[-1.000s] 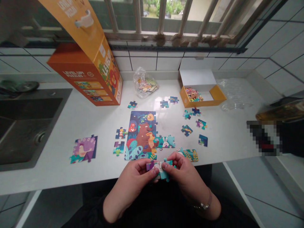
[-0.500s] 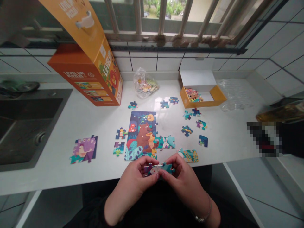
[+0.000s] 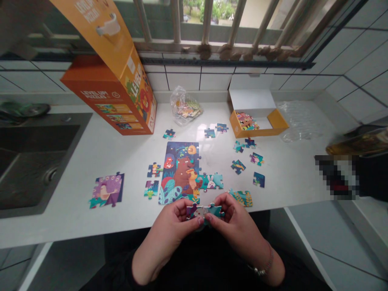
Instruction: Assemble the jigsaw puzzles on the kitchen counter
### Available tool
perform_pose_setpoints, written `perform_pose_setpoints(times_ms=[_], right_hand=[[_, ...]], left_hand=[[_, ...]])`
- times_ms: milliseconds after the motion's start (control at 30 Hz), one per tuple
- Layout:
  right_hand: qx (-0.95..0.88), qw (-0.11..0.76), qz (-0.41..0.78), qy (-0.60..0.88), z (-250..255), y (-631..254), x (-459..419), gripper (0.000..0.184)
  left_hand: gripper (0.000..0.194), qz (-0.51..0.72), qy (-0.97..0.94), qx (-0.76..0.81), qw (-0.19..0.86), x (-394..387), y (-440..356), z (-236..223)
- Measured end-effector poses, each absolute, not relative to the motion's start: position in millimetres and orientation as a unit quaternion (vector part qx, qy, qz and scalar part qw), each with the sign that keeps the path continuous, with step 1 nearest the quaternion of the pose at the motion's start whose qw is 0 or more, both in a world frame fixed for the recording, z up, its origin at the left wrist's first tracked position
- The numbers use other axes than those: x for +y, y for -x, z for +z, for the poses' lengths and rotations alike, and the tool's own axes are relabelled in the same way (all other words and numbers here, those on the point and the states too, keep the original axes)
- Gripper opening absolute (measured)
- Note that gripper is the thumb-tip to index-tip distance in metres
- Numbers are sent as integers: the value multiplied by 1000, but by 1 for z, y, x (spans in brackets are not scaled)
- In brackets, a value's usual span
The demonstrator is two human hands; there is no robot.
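Note:
Both hands are closed on jigsaw puzzle pieces [image 3: 200, 211] at the counter's front edge. My left hand [image 3: 174, 224] pinches the purple and white end, my right hand [image 3: 232, 220] the teal end. The two pieces meet between my thumbs; whether they are fully locked I cannot tell. Just beyond lies a joined puzzle section [image 3: 182, 173] with a brown bear, and a rabbit strip [image 3: 210, 182] sticks out from its right side. A yellow-leaf strip [image 3: 242, 198] lies beside my right hand. Farther left is a joined peacock section [image 3: 107, 190].
Loose pieces [image 3: 238, 166] lie to the right, others behind and left of the bear section. At the back stand an orange puzzle box [image 3: 112, 101], a plastic bag of pieces [image 3: 185, 107] and an open yellow box [image 3: 257, 131]. A sink [image 3: 27, 169] is at the left.
The held pieces have tilted up slightly to show more of their printed face, and the gap between them looks smaller. Both hands keep their grip; the counter's pieces stay put.

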State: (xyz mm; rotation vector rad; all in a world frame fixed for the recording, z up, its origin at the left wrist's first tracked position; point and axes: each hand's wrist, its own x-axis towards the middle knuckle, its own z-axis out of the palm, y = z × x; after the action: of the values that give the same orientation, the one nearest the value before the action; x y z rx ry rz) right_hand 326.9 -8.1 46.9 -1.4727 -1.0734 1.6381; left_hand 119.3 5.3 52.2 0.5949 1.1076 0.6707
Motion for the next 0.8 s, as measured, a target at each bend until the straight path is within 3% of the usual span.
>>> perform_pose_setpoints(times_ms=[233,433,800], right_hand=[[-426,328,623,569,48,-327,-6,41],[-345,357,657,568,45,-324,-3,55],[-321,367,662,569,46,-324,-3,57]], left_hand=[[46,335,-251,517,747,4,-123,54],[46,339,-276,520,734,6,-122,54],[53,345,-205,510,761,6,-127,55]])
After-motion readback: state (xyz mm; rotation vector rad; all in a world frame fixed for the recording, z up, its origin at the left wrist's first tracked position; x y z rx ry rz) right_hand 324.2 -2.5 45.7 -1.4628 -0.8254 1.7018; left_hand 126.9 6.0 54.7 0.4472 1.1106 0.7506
